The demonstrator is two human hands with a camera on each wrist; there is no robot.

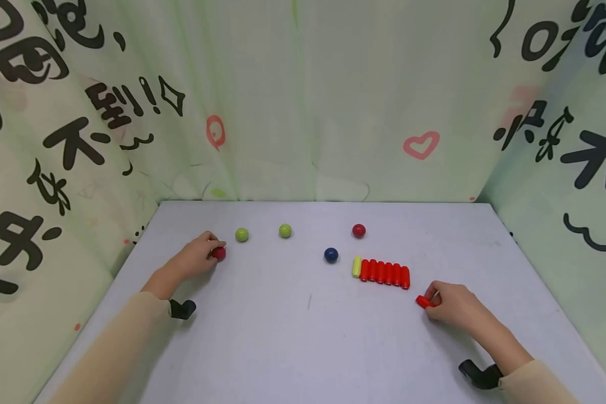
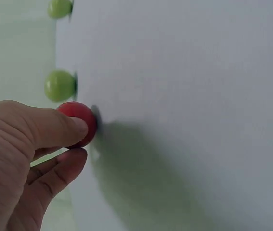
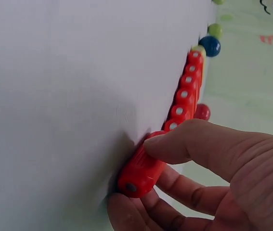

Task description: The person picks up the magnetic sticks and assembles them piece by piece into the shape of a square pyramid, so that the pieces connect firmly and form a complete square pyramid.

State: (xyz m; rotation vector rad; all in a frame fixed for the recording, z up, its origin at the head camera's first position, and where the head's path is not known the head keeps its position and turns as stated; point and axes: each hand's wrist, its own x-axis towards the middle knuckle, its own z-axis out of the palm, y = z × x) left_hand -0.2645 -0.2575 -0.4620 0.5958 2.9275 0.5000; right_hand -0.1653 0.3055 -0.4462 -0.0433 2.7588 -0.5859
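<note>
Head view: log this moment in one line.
left hand: pinches red ball | right hand: pinches red stick | row: red sticks beside yellow stick

Bright, even, diffuse light on the pale desk [image 1: 283, 348] in the head view; dimmer, greyer, softer wrist views, with soft-edged shadows beside the left hand [image 2: 20, 144] and right hand [image 3: 232, 175].

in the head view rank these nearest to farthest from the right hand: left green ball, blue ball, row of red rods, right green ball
From the right hand:
1. row of red rods, ahead and to its left
2. blue ball, left of the row
3. right green ball, farther left
4. left green ball, leftmost of these
</note>
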